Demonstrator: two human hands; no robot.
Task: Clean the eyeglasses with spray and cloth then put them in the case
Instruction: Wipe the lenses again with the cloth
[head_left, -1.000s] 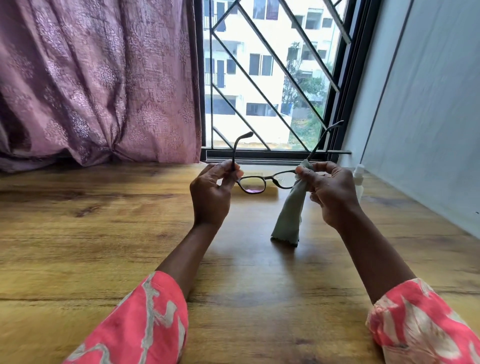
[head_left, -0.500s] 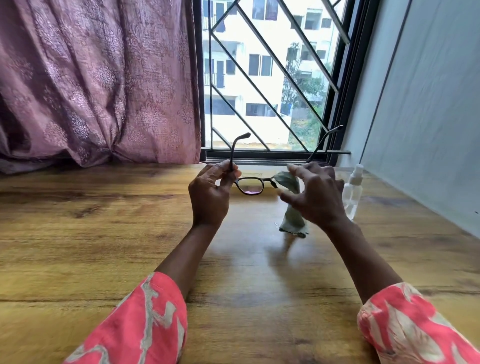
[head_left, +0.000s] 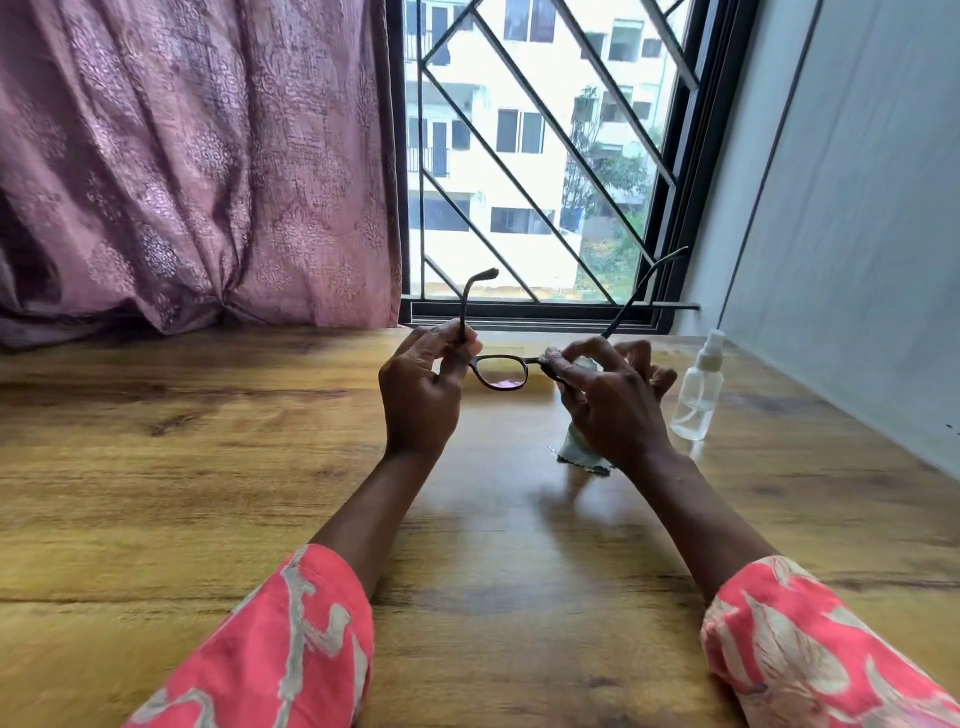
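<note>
Head view shows the wiping step: the left hand (head_left: 421, 400) pinches the glasses (head_left: 501, 371) above the worktop (head_left: 208, 467), the right hand (head_left: 610, 400) presses cloth (head_left: 579, 447) on the lens beside the spray bottle (head_left: 696, 395); next, likely the other lens.

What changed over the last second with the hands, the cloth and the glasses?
The right hand shifted its grip on the cloth: a second ago the cloth hung long from its fingertips; now it is bunched against the right lens, only its lower end showing. The spray bottle, then hidden behind that hand, is in view. The left hand holds the eyeglasses at the left hinge as before, temples open.
</note>
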